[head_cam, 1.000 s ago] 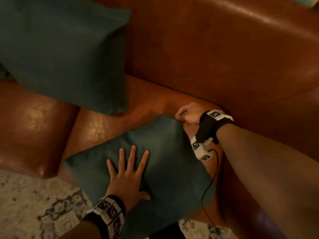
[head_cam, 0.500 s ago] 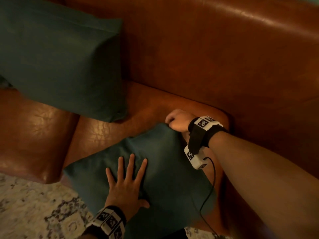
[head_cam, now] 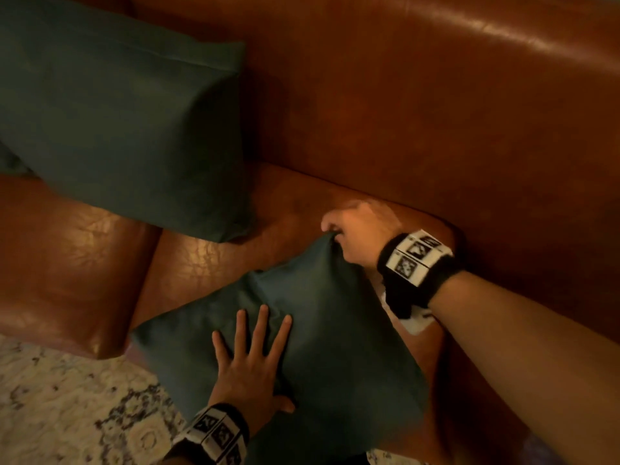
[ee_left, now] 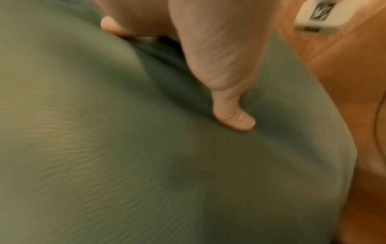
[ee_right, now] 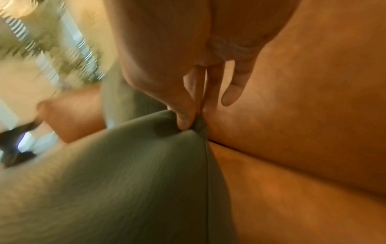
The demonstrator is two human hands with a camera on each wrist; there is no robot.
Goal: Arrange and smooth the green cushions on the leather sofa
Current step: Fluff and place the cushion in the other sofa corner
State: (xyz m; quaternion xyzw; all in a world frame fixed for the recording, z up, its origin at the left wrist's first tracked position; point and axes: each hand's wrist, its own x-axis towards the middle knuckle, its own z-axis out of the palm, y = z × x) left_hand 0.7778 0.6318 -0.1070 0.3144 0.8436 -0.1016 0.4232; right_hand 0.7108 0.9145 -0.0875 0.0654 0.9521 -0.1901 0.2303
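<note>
A green cushion (head_cam: 335, 347) lies flat on the brown leather sofa seat (head_cam: 208, 263), one corner hanging past the front edge. My left hand (head_cam: 255, 357) presses on its middle with the fingers spread straight; the thumb (ee_left: 236, 118) dents the green cushion (ee_left: 104, 148). My right hand (head_cam: 355, 229) pinches the far corner of that cushion between thumb and fingers; the right wrist view shows this pinch of the right hand (ee_right: 196, 118) on the cushion (ee_right: 135, 173). A second, larger green cushion (head_cam: 117, 109) leans against the sofa back at the left.
The leather backrest (head_cam: 436, 112) rises behind the seat. The neighbouring seat cushion (head_cam: 67, 270) adjoins on the left. A pale patterned rug (head_cam: 67, 407) covers the floor in front of the sofa. A thin black cable (ee_left: 379, 123) hangs from my right wrist.
My right hand has drawn the pinched far corner a little leftward and up, raising it. My left hand stays spread on the cushion's middle. The head view has tilted slightly.
</note>
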